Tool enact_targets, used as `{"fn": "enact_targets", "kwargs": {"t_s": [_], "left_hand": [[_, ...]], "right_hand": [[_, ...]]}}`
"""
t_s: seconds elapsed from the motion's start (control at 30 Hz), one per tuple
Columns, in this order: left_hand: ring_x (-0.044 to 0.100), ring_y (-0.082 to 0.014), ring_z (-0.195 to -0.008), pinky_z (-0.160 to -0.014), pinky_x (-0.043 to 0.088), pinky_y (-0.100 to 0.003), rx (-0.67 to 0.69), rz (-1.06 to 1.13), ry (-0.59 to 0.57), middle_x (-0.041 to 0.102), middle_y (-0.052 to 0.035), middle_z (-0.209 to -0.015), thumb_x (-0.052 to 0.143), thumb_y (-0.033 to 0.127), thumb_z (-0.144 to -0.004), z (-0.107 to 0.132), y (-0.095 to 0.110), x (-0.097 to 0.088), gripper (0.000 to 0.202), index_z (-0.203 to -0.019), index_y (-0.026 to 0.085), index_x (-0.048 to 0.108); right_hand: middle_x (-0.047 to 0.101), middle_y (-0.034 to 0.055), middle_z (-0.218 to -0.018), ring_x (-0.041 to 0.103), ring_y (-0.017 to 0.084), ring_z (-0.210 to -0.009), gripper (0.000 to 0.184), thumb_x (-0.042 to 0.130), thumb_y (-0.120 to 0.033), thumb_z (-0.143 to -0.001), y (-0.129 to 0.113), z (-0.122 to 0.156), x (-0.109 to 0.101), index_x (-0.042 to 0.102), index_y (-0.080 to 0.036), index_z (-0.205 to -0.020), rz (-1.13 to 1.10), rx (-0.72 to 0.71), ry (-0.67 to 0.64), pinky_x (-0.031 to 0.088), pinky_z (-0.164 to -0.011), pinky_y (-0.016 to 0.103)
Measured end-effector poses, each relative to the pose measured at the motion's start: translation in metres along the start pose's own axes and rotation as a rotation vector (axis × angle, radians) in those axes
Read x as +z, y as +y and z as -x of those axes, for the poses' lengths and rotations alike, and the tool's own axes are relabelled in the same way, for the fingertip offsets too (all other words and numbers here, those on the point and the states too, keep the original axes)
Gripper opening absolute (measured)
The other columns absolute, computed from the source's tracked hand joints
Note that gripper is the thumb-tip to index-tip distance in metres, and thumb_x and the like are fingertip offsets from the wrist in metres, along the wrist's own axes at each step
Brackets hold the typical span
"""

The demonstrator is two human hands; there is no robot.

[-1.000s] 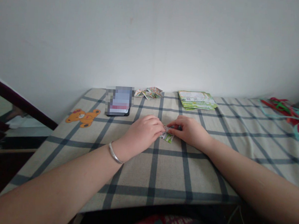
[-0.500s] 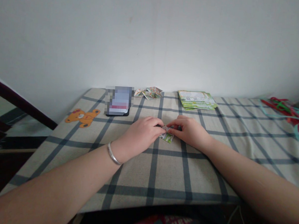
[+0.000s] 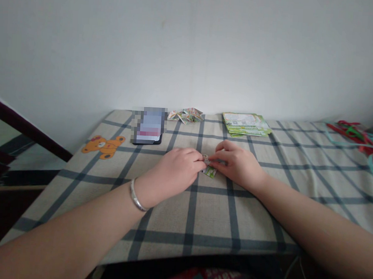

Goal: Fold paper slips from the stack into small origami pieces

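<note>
A small folded piece of green and white printed paper [image 3: 209, 170] lies on the checked tablecloth [image 3: 207, 215] between my two hands. My left hand [image 3: 175, 169], a silver bangle on its wrist, pinches the paper's left end with curled fingers. My right hand [image 3: 237, 163] pinches the right end, its fingers closed over the top of the paper. Both hands rest on the cloth and hide most of the paper.
A phone [image 3: 148, 126] lies at the back left. Several folded paper pieces [image 3: 186, 115] and a stack of green printed sheets [image 3: 245, 124] sit near the wall. Red and green ribbons [image 3: 358, 138] lie at the far right. A bear picture [image 3: 103, 145] marks the cloth's left side.
Both hands have shifted slightly on the folded paper, the right fingers lifting a little over it. The paper stays in the same spot.
</note>
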State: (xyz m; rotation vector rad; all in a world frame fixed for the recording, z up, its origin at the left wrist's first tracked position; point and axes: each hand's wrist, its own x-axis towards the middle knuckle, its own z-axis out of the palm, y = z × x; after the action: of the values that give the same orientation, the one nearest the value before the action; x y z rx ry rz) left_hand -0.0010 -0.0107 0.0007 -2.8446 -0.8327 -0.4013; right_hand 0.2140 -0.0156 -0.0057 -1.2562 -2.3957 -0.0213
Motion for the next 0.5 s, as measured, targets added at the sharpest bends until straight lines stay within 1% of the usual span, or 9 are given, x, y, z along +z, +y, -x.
{"fn": "enact_targets", "kwargs": {"t_s": [0.13,0.2,0.37,0.5], "left_hand": [[0.060,-0.0219,-0.094,-0.085,0.051,-0.039,-0.004,-0.026,-0.022,0.066,-0.0051,-0.095,0.056,0.015,-0.085,-0.001,0.002,-0.002,0.014,-0.093,0.017,0.067],[0.060,-0.0218,-0.092,-0.084,0.051,-0.038,-0.007,-0.032,-0.023,0.066,-0.0057,-0.094,0.056,0.015,-0.085,-0.001,0.002,-0.002,0.013,-0.093,0.017,0.066],[0.060,-0.0220,-0.091,-0.084,0.051,-0.039,-0.008,-0.032,-0.021,0.065,-0.0059,-0.094,0.056,0.014,-0.084,-0.001,0.002,-0.001,0.013,-0.092,0.016,0.066],[0.060,-0.0225,-0.094,-0.085,0.051,-0.039,-0.009,-0.028,-0.011,0.066,-0.0064,-0.096,0.055,0.014,-0.085,0.000,0.003,-0.001,0.013,-0.092,0.017,0.066]], "right_hand": [[0.066,0.0047,-0.094,0.057,0.018,-0.086,0.021,0.052,-0.022,-0.093,-0.004,0.001,-0.006,0.072,-0.023,-0.097,0.120,-0.198,-0.056,0.044,-0.074,0.030],[0.067,0.0048,-0.095,0.056,0.019,-0.087,0.023,0.049,-0.022,-0.094,-0.005,0.002,-0.008,0.071,-0.023,-0.098,0.163,-0.242,-0.090,0.044,-0.074,0.031],[0.067,0.0058,-0.098,0.058,0.019,-0.087,0.022,0.049,-0.019,-0.092,-0.010,0.002,-0.012,0.070,-0.021,-0.098,0.242,-0.206,-0.154,0.043,-0.073,0.031],[0.067,0.0064,-0.100,0.059,0.019,-0.088,0.021,0.051,-0.018,-0.089,-0.013,0.001,-0.014,0.070,-0.020,-0.098,0.250,-0.200,-0.200,0.043,-0.073,0.030]]}}
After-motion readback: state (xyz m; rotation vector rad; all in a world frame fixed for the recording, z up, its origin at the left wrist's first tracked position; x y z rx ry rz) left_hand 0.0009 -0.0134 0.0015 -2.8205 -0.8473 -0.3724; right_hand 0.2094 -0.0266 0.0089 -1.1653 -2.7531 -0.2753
